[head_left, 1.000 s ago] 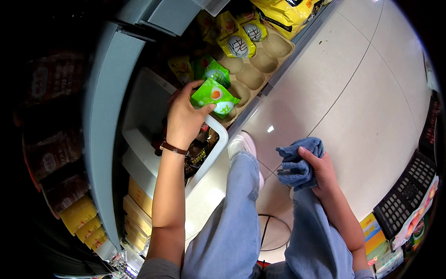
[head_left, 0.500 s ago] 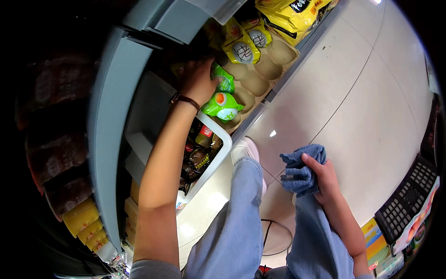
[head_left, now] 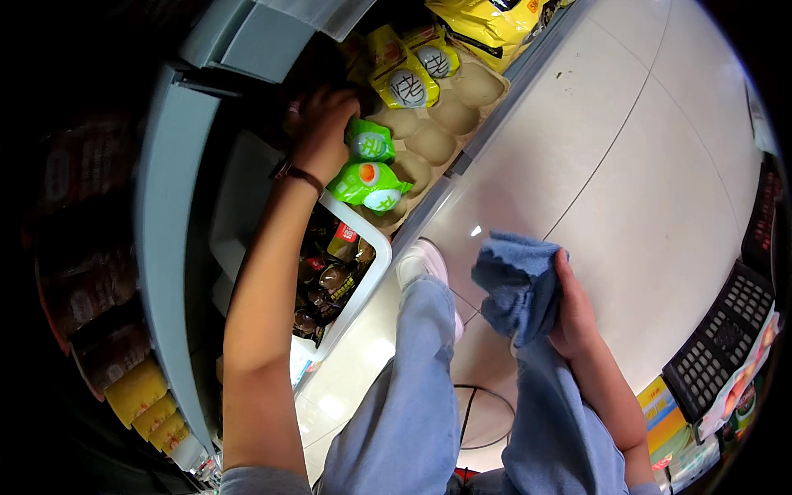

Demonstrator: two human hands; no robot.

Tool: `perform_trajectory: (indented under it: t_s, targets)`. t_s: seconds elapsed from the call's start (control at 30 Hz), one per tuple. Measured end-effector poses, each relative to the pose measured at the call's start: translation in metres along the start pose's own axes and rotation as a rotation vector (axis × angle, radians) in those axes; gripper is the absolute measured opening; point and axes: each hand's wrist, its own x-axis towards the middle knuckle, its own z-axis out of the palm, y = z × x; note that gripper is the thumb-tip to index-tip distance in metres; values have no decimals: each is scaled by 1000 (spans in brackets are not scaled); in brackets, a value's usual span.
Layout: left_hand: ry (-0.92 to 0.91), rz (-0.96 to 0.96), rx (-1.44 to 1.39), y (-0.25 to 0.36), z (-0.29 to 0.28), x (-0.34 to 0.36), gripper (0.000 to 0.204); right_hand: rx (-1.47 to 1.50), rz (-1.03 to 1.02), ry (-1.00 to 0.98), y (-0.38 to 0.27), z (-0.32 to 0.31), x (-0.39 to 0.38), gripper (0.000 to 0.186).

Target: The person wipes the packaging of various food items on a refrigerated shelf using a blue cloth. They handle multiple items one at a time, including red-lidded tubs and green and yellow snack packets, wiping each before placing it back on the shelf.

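My left hand (head_left: 324,132) reaches over the back of a pulp egg tray (head_left: 437,142), beside two bright green egg packets (head_left: 369,142). Its fingers bend down into shadow, so their tips and anything they hold are hidden. Yellow egg packets (head_left: 406,84) rest in other cups of the tray, and several cups hold nothing. My right hand (head_left: 573,309), above my right knee, grips a crumpled blue cloth (head_left: 521,285) with the thumb along its edge. Below my left wrist is a white bin (head_left: 381,252) with dark-wrapped packets (head_left: 330,285).
A grey shelf edge (head_left: 165,247) curves along the left, with packaged goods (head_left: 140,388) behind it. Yellow bags (head_left: 487,29) lie at the far end. Pale floor tiles (head_left: 610,165) spread to the right. A black keypad panel (head_left: 722,334) stands at the right rim.
The view has shifted slightly, moving the shelf and tray leftward. My left hand has drawn a little away from the green packets, deeper into shadow. The blue cloth has turned and spread in my right hand.
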Motion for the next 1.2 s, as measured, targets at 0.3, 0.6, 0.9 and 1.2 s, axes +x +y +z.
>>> perform_trajectory:
  t_s: [0.3,0.6,0.9,1.2]
  targets:
    - [406,-11,44,83,-96,-35,15,-67,-336,-96,-29,3,-19,63]
    - [-170,31,-1269,178,-115,-76,24,-1144,-794,-488,-63,54,-19,43]
    - [-369,-599,-1993,177,-76,-83,46,-273,-93,-160,-22,33,-12,34]
    - [-129,-664,-2330,220,-66,-77,47,-418,-437,6,-3,40,-15,26]
